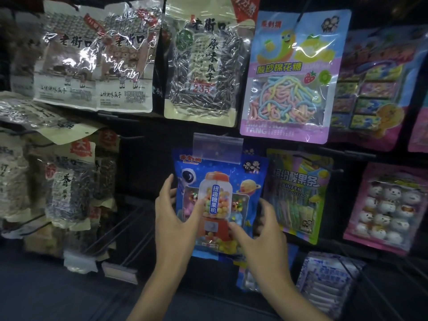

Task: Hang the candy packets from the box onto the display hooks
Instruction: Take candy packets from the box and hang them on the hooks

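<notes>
Black display wall (139,163), dim light overall. Sunflower seed bags (92,66) hang at upper left, glare streaking their plastic. Clear label holders (80,262) low on the rack. Dark floor (46,297) at lower left.

Both bare forearms rose from the bottom edge, angled towards each other. The left hand (176,216) pinched the blue candy packet (231,169) at its left edge, thumb laid across the front and fingers behind. The right hand (264,230) held the packet's right side, thumb on the front and fingers curled at the edge, perhaps reaching behind it.
</notes>
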`<state>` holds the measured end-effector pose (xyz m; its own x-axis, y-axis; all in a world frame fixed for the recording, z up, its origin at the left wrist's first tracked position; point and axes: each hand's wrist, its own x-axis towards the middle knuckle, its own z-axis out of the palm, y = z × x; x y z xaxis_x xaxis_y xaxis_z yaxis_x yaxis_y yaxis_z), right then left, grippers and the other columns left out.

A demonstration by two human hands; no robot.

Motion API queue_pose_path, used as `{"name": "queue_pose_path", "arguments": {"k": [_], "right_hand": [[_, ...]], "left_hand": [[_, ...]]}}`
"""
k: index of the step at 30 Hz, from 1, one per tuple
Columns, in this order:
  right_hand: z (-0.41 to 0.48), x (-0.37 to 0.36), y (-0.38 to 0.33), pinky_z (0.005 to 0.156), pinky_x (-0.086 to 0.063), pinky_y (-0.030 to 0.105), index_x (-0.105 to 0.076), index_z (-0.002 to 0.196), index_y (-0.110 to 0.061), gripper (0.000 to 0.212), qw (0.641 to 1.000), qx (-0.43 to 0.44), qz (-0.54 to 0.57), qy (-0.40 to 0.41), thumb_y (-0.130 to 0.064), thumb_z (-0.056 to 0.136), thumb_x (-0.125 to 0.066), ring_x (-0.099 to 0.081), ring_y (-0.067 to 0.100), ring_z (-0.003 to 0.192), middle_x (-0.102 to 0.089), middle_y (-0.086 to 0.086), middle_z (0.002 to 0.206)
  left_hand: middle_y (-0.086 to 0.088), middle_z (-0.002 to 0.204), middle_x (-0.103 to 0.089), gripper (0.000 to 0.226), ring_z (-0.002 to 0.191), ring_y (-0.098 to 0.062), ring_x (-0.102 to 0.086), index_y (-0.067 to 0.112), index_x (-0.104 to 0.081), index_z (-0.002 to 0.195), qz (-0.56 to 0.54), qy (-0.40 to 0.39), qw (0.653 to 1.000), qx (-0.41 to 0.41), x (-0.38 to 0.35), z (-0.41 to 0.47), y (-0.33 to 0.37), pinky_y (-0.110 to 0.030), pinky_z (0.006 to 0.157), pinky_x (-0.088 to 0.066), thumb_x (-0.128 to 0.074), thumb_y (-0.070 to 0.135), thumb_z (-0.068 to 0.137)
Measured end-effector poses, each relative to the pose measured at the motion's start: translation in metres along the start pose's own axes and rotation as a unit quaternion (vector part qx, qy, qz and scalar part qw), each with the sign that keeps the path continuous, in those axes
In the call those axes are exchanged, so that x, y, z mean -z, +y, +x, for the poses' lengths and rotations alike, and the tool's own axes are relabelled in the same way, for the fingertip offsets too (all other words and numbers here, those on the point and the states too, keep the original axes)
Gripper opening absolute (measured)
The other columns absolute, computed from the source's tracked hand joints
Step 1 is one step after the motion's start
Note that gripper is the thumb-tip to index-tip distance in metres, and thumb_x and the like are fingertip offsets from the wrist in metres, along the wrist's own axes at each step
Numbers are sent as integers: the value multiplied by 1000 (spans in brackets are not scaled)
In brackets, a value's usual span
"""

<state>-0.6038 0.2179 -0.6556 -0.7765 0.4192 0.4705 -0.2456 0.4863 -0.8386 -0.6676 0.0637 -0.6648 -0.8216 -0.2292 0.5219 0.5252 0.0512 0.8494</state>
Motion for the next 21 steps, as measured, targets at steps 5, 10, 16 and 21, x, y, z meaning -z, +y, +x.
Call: {"name": "queue_pose_path", "arguments": {"k": [5,10,16,21], "right_hand": [[-5,-9,-5,64,-55,24,-6,153,-59,100,995,36,-86,44,-38,90,-81,-65,-3,77,-56,-32,92],[11,-19,2,59,-60,41,20,147,-71,116,989,14,-139,52,-42,92,-78,-67,10,63,-68,-16,86],[51,-33,18,54,-57,38,16,155,-58,112,982,-14,-175,66,-44,93,-76,-64,13,59,-68,-6,72],[85,-36,32,59,-52,34,15,156,-61,110,979,-44,-187,62,-45,94,-74,-64,14,63,-68,-3,76]], "left_hand": [[16,143,-44,69,115,20,-51,45,-40,152,11,6,1000,-8,-10,-1,-4,-16,81,-48,-73,49,92],[16,141,-43,68,117,8,-56,44,-41,154,28,-17,999,-15,-20,17,-14,-27,86,-58,-73,45,94],[14,145,-47,66,125,-7,-58,42,-47,152,41,-41,998,-21,-38,46,-33,-40,99,-56,-77,41,93],[15,145,-49,70,124,-12,-62,42,-50,147,63,-85,994,-23,-57,72,-63,-49,95,-60,-80,54,85]]}}
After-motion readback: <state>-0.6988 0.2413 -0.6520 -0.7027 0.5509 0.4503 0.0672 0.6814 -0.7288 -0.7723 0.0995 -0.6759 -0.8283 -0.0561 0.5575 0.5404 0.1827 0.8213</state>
